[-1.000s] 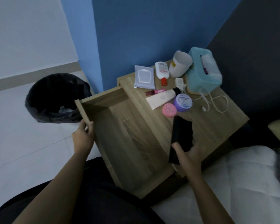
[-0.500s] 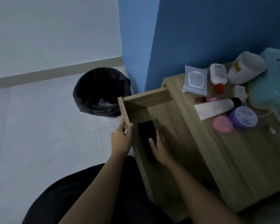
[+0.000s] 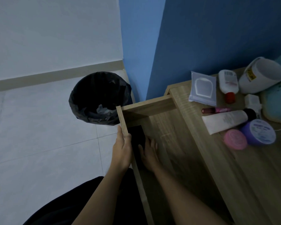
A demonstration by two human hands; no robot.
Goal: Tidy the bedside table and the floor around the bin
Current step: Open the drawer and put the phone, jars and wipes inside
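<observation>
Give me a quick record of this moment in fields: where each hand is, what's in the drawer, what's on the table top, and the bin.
left hand: gripping the drawer front
right hand: inside the open drawer, fingers on the black flat object
drawer contents: only the black flat object visible
table top: wipes pack, white tube, pink jar, purple jar, other toiletries
bin: black liner, crumpled scrap inside

Blue walls (image 3: 209,38) meeting at a corner; a white wall (image 3: 55,33) to the left, beige skirting (image 3: 55,77) along its foot, pale floor tiles (image 3: 39,135) below.
</observation>
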